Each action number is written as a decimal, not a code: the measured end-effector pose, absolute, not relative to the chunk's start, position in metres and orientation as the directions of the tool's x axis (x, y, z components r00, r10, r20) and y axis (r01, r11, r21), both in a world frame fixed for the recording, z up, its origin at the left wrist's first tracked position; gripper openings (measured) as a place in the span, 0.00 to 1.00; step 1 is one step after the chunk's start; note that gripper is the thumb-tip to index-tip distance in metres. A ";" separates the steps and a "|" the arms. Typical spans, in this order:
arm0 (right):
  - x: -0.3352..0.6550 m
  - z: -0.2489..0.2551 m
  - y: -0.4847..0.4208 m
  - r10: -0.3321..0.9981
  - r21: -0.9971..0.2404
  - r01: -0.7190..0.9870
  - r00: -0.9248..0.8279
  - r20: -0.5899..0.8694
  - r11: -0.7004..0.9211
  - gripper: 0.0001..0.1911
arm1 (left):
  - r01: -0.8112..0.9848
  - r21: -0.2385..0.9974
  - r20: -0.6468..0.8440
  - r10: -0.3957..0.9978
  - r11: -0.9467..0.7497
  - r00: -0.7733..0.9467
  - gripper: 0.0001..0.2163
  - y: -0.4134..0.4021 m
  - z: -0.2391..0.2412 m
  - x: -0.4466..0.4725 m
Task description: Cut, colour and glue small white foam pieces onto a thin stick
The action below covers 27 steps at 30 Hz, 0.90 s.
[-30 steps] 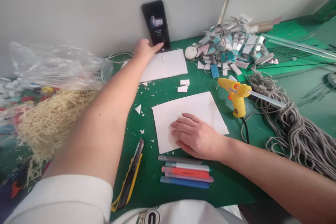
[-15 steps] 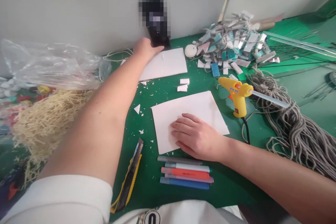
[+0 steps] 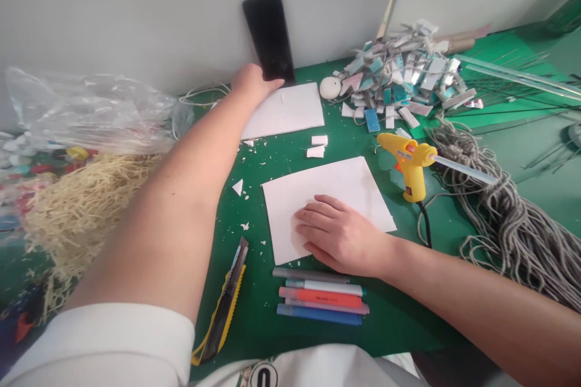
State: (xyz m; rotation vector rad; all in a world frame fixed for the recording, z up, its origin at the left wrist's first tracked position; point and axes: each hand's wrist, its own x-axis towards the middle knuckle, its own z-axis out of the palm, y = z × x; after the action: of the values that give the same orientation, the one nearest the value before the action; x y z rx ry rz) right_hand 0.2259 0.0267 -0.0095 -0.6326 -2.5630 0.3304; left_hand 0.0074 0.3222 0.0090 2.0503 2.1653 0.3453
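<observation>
My left hand (image 3: 250, 81) reaches to the lower left corner of a black smartphone (image 3: 269, 36) leaning upright on the wall. Its thumb lies across the phone's bottom front; the other fingers are hidden, closed at the phone's left edge. Below that hand is a white foam board piece (image 3: 290, 112), with a small white scrap on it. My right hand (image 3: 338, 236) rests flat, fingers stretched, on a second white board (image 3: 327, 184), holding nothing. Several markers (image 3: 322, 297) lie just below this board, and a yellow-and-black utility knife (image 3: 224, 302) lies to their left.
A yellow hot glue gun (image 3: 408, 163) with a glue stick stands right of the board, beside grey cord (image 3: 503, 211). Cut pieces (image 3: 399, 78) pile up behind. Shredded straw (image 3: 86, 205) and a clear plastic bag (image 3: 91, 112) lie left. White scraps dot the green table (image 3: 258, 338).
The phone's screen area, pixelated with a lighter patch before, now shows plain black. Both hands stay where they were.
</observation>
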 end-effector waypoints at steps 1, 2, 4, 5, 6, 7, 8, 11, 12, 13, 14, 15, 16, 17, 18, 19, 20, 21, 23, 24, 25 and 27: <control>0.226 -0.009 0.027 0.489 -0.332 0.375 -0.778 0.395 0.865 0.11 | 0.964 0.261 0.056 0.997 0.044 -0.061 0.29 0.322 0.009 0.007; 0.226 -0.010 0.027 0.489 -0.330 0.376 -0.776 0.398 0.866 0.11 | 0.964 0.262 0.056 0.997 0.044 -0.061 0.29 0.322 0.009 0.008; 0.226 -0.010 0.027 0.490 -0.330 0.377 -0.776 0.399 0.866 0.12 | 0.964 0.260 0.056 0.996 0.047 -0.063 0.29 0.322 0.009 0.007; 0.226 -0.010 0.027 0.488 -0.331 0.376 -0.778 0.395 0.866 0.12 | 0.965 0.259 0.056 0.996 0.049 -0.065 0.29 0.323 0.008 0.007; 0.226 -0.010 0.027 0.486 -0.330 0.374 -0.782 0.391 0.867 0.11 | 0.965 0.258 0.054 0.996 0.049 -0.065 0.29 0.324 0.008 0.006; 0.226 -0.010 0.027 0.482 -0.326 0.372 -0.785 0.389 0.869 0.10 | 0.965 0.257 0.050 0.997 0.048 -0.063 0.28 0.325 0.007 0.005; 0.226 -0.010 0.027 0.476 -0.321 0.369 -0.789 0.388 0.872 0.10 | 0.966 0.255 0.043 0.997 0.046 -0.059 0.28 0.327 0.006 0.004; 0.227 -0.010 0.027 0.470 -0.304 0.371 -0.794 0.385 0.877 0.10 | 0.966 0.256 0.029 0.999 0.025 -0.033 0.28 0.332 0.004 0.001; 0.227 -0.010 0.027 0.470 -0.301 0.373 -0.794 0.385 0.878 0.11 | 0.967 0.255 0.025 0.999 0.025 -0.033 0.28 0.333 0.004 0.001; 0.227 -0.010 0.027 0.469 -0.298 0.375 -0.795 0.385 0.878 0.11 | 0.967 0.253 0.023 0.999 0.032 -0.039 0.28 0.334 0.004 0.001; 0.227 -0.010 0.027 0.470 -0.296 0.376 -0.794 0.387 0.878 0.11 | 0.967 0.252 0.022 0.999 0.042 -0.049 0.29 0.334 0.004 0.002; 0.227 -0.010 0.027 0.468 -0.293 0.375 -0.792 0.391 0.879 0.12 | 0.967 0.250 0.020 0.998 0.057 -0.064 0.30 0.333 0.005 0.003; 0.227 -0.010 0.028 0.466 -0.291 0.373 -0.791 0.397 0.881 0.12 | 0.966 0.249 0.018 0.997 0.071 -0.078 0.31 0.332 0.006 0.004; 0.227 -0.010 0.028 0.463 -0.289 0.371 -0.789 0.404 0.883 0.12 | 0.965 0.252 0.019 0.996 0.079 -0.087 0.32 0.331 0.007 0.005; 0.226 -0.010 0.028 0.463 -0.288 0.371 -0.786 0.410 0.883 0.12 | 0.963 0.256 0.018 0.996 0.082 -0.090 0.33 0.329 0.008 0.006; 0.226 -0.010 0.028 0.464 -0.288 0.370 -0.782 0.416 0.883 0.12 | 0.962 0.260 0.018 0.996 0.085 -0.093 0.34 0.328 0.010 0.007; 0.226 -0.010 0.028 0.464 -0.290 0.369 -0.781 0.418 0.883 0.12 | 0.961 0.263 0.018 0.995 0.089 -0.097 0.34 0.326 0.011 0.007; 0.226 -0.010 0.027 0.466 -0.294 0.369 -0.779 0.419 0.882 0.12 | 0.960 0.266 0.020 0.995 0.092 -0.101 0.34 0.325 0.013 0.007; 0.226 -0.010 0.027 0.473 -0.301 0.372 -0.774 0.422 0.878 0.12 | 0.958 0.268 0.032 0.993 0.100 -0.113 0.34 0.321 0.016 0.006; 0.226 -0.010 0.027 0.475 -0.302 0.373 -0.771 0.424 0.877 0.12 | 0.958 0.267 0.041 0.992 0.105 -0.120 0.34 0.319 0.018 0.005; 0.226 -0.010 0.027 0.475 -0.302 0.374 -0.768 0.429 0.877 0.12 | 0.958 0.266 0.057 0.990 0.108 -0.127 0.34 0.316 0.019 0.004; 0.226 -0.010 0.027 0.474 -0.299 0.373 -0.765 0.436 0.878 0.12 | 0.959 0.264 0.101 0.985 0.107 -0.137 0.34 0.311 0.022 0.000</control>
State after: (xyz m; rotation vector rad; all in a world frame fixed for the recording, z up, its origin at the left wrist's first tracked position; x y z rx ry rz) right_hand 0.2262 0.0266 -0.0100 -0.6146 -2.5347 0.2657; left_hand 0.0002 0.3106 0.0217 1.9940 2.2601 0.4071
